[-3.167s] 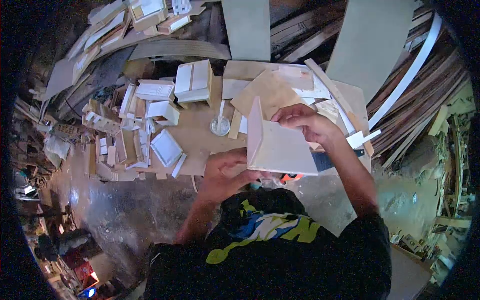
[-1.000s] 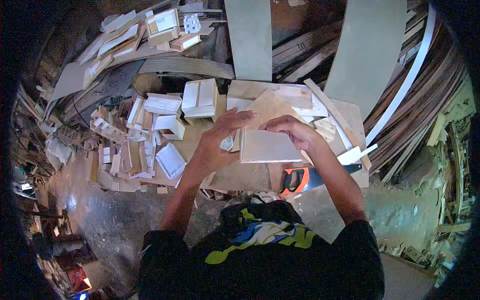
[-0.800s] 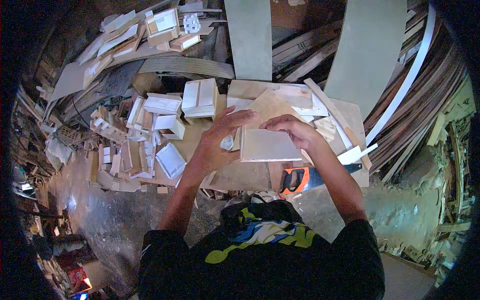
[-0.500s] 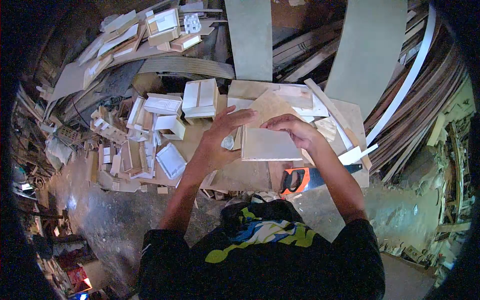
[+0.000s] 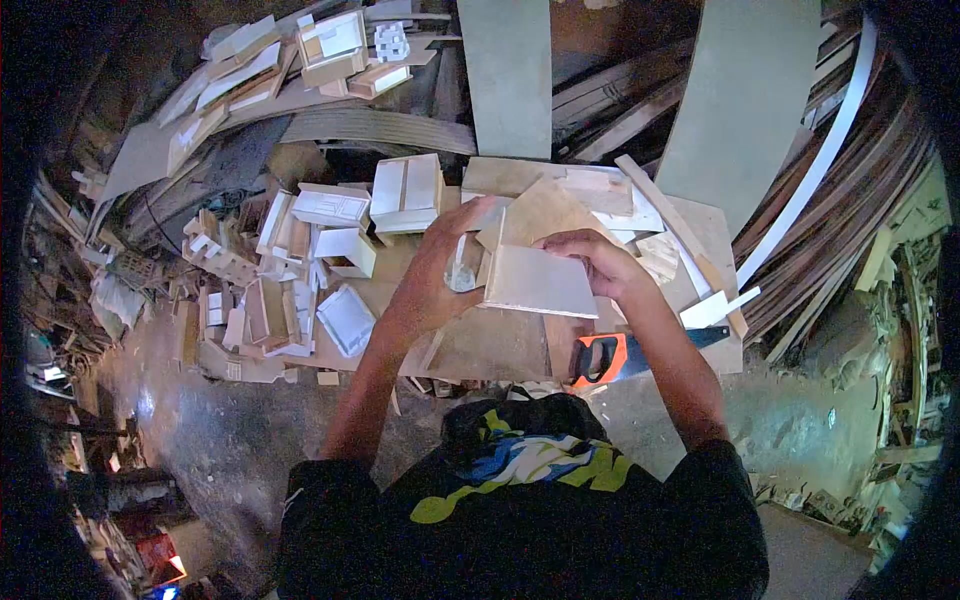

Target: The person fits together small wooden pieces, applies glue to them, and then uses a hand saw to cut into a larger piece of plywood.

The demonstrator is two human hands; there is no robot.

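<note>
A pale wooden panel piece (image 5: 543,279) with an upright strip along its left edge is held above the workbench. My right hand (image 5: 598,262) grips its upper right edge, fingers bent over it. My left hand (image 5: 437,272) is at its left side, thumb and fingers spread wide, the thumb tip at or very near the lower left corner; whether it touches is unclear. Behind the panel lies a tan wooden board (image 5: 553,212). A handsaw (image 5: 603,358) with an orange and black handle rests below, its blade partly hidden by my right forearm.
Small wooden boxes (image 5: 406,193) and a white tray-like piece (image 5: 346,321) lie on the bench's left side. Long wood strips (image 5: 668,226) lie at the right. Two wide grey boards (image 5: 508,80) extend beyond the far edge. More box pieces (image 5: 332,48) are at the upper left.
The panel has tilted, its right side now lower. My left hand's fingers have moved up and left, opening wider beside it. My right hand keeps its grip, and the view has shifted slightly.
</note>
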